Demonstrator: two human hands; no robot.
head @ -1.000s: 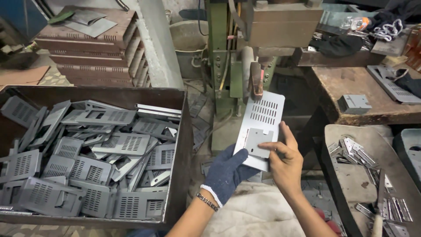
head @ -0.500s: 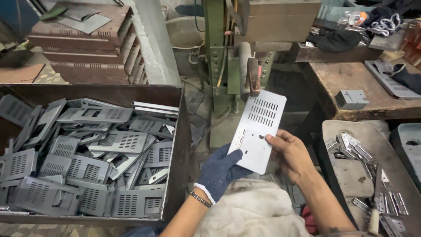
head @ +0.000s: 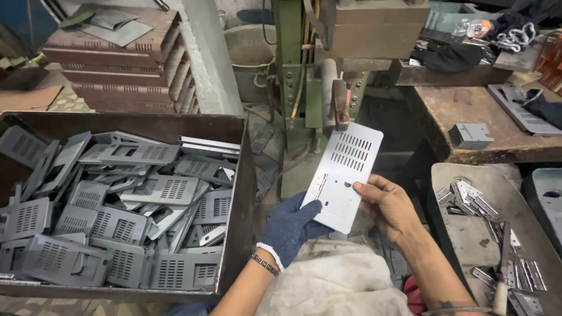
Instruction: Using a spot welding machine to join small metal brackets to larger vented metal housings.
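Inspection or positioning step, by the look of it: the left hand (head: 293, 225) (blue knit glove) and the bare right hand (head: 386, 208) both pinch the lower end of a slotted metal plate (head: 345, 172), fingers clamped on its edges. The plate is held tilted, in front of the green press (head: 307, 88), right of the bin of plates (head: 234, 193). Any further move calls for a steady two-handed grip.

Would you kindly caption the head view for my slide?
Both hands, gloved left and bare right, hold a slotted metal plate beside a bin.

A brown bin (head: 246, 175) of grey slotted plates (head: 117, 216) sits left; small hinges (head: 468, 196) lie right.
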